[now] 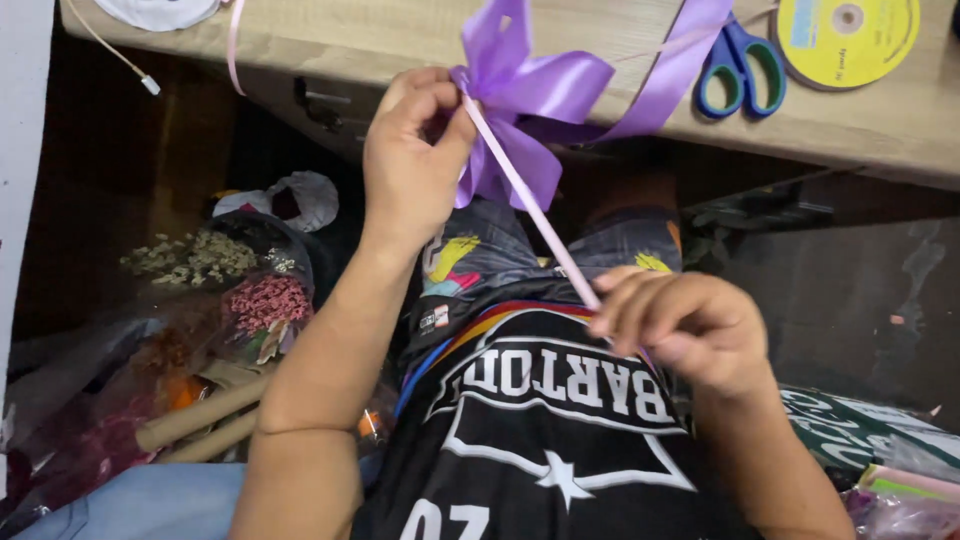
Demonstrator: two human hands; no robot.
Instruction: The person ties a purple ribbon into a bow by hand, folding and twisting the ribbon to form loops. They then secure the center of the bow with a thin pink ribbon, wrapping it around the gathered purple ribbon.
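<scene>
Hands work in the air just in front of the desk edge [560,100], above the person's lap. Left hand [415,160] has its fingers curled and pressed together at the centre of a purple ribbon bow [525,95], pinching the gathered loops at the knot so they cannot spring apart. Right hand [680,325] sits lower and nearer the body, fingers closed on the end of a thin pale ribbon strand [530,205]; the strand runs taut and straight from the bow's centre down to that hand, which suggests tension is being kept on the tie.

One wide purple tail of the bow trails up onto the desk toward blue-handled scissors [742,70], which lie flat beside a yellow ribbon spool [850,35]; both are near, yet apart from either hand. A white spool [160,10] lies at the far left of the desk.

Room for movement is limited: the desk edge bounds the bow on the far side, the torso closes in behind. To the person's left, wrapped dried flowers [215,270] and paper rolls [200,420] crowd the floor. The right side is darker and more open.
</scene>
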